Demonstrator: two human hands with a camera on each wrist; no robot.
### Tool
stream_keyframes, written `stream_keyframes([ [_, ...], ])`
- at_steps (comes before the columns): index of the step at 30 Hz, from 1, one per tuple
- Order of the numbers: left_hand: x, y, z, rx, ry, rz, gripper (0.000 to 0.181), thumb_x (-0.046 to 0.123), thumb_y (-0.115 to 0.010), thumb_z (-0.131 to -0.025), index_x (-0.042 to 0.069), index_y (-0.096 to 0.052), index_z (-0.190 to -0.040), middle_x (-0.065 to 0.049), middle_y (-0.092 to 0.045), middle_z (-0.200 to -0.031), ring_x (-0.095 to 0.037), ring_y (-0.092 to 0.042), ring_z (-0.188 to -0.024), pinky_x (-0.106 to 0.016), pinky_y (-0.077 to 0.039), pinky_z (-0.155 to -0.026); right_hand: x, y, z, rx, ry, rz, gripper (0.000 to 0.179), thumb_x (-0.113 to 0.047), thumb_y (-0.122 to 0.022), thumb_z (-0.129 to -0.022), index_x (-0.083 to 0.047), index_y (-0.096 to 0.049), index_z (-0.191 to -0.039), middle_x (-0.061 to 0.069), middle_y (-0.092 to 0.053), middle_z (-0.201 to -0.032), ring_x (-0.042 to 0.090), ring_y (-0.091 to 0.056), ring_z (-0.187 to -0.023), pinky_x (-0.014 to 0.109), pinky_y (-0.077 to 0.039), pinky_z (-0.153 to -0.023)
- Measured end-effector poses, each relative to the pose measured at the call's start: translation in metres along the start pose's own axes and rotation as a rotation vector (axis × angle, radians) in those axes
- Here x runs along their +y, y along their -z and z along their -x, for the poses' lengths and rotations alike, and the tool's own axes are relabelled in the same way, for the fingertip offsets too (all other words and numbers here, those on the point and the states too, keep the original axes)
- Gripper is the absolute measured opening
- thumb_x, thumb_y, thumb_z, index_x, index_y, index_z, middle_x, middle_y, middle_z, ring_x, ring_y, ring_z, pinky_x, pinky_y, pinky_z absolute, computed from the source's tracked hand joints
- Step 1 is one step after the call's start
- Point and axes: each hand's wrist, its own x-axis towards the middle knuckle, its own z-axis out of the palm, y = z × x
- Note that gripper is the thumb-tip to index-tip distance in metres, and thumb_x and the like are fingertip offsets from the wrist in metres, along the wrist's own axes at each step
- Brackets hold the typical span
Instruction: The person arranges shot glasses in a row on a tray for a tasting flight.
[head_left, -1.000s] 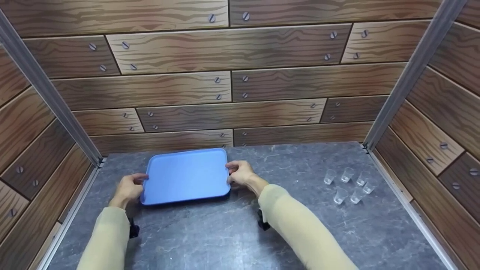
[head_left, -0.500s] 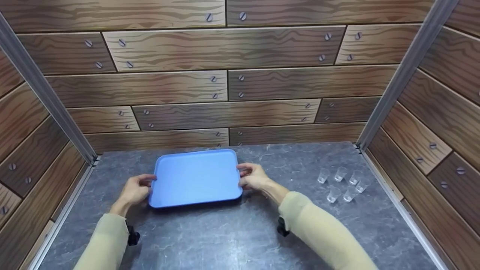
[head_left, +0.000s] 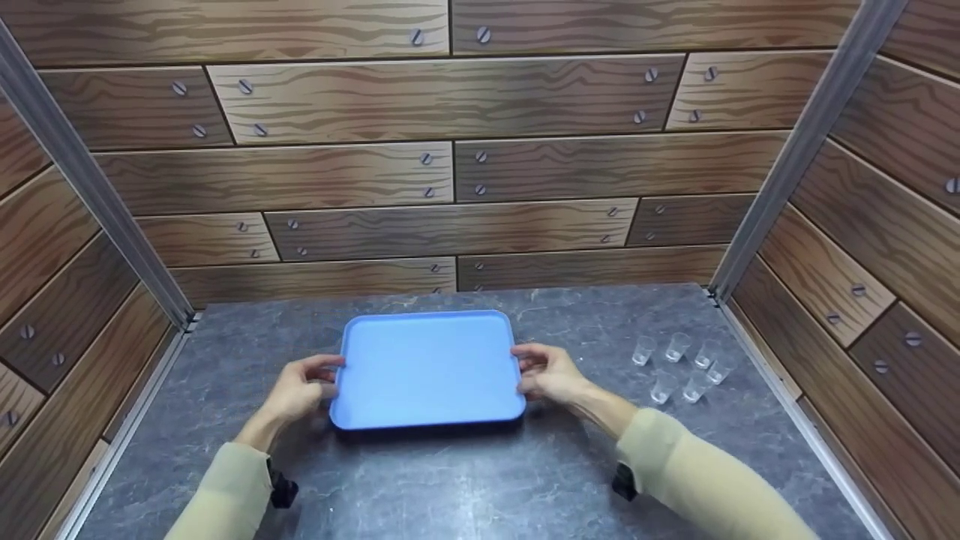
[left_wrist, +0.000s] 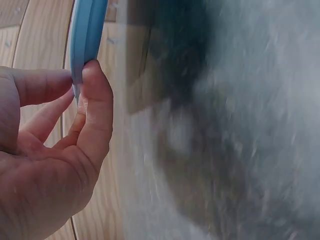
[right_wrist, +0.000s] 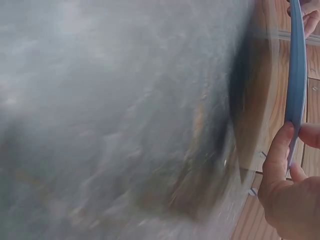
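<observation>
A flat blue rectangular tray (head_left: 429,371) with a low raised rim is held level between both hands, its upper face bare. My left hand (head_left: 301,388) pinches the left rim between thumb and fingers; the left wrist view shows the hand (left_wrist: 65,145) with fingertips on both faces of the tray edge (left_wrist: 90,35). On the opposite short side my right hand (head_left: 553,373) pinches the rim the same way. In the right wrist view, that hand (right_wrist: 290,185) grips the thin tray edge (right_wrist: 296,75), seen side-on with a gap over the tabletop.
Several small clear cups (head_left: 677,347) stand grouped on the right of the dark marbled table (head_left: 465,487). Wood-patterned panels (head_left: 450,97) close off the back and both sides, with metal posts (head_left: 802,142) at the corners.
The tray has moved to the right and a little nearer the person, both hands keeping their grip on it. It now sits squarer to the view. The cups stay put.
</observation>
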Motion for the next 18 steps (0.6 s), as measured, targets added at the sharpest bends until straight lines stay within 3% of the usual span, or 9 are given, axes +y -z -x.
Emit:
stream_keyframes([
  [6,0.002,-0.019,0.013,-0.043,0.061,0.106,0.070,-0.010,-0.068,-0.082,-0.001,-0.065,-0.151,-0.014,-0.070,-0.112,-0.021,-0.067,-0.090,-0.041,-0.065,-0.064,0.006,0.019,0.021,-0.018,0.033,0.014,0.082,0.015,-0.079,-0.077,0.011,-0.056,-0.155,0.011,-0.070,-0.114,0.013,-0.071,-0.091,0.030,-0.067,-0.070],
  [13,-0.003,-0.048,0.029,-0.070,0.062,0.140,0.072,-0.012,-0.067,-0.078,-0.004,-0.066,-0.149,-0.011,-0.067,-0.105,-0.019,-0.066,-0.079,-0.041,-0.064,-0.059,0.020,0.037,0.050,-0.044,0.048,0.031,0.083,0.012,-0.080,-0.079,0.012,-0.052,-0.157,0.011,-0.071,-0.117,0.012,-0.069,-0.091,0.028,-0.065,-0.070],
  [18,0.002,-0.064,0.037,-0.083,0.046,0.144,0.071,-0.011,-0.068,-0.079,-0.005,-0.065,-0.149,-0.012,-0.067,-0.105,-0.019,-0.067,-0.076,-0.040,-0.065,-0.058,0.029,0.050,0.067,-0.061,0.048,0.012,0.085,0.011,-0.079,-0.079,0.013,-0.049,-0.159,0.011,-0.070,-0.119,0.012,-0.070,-0.092,0.028,-0.065,-0.070],
])
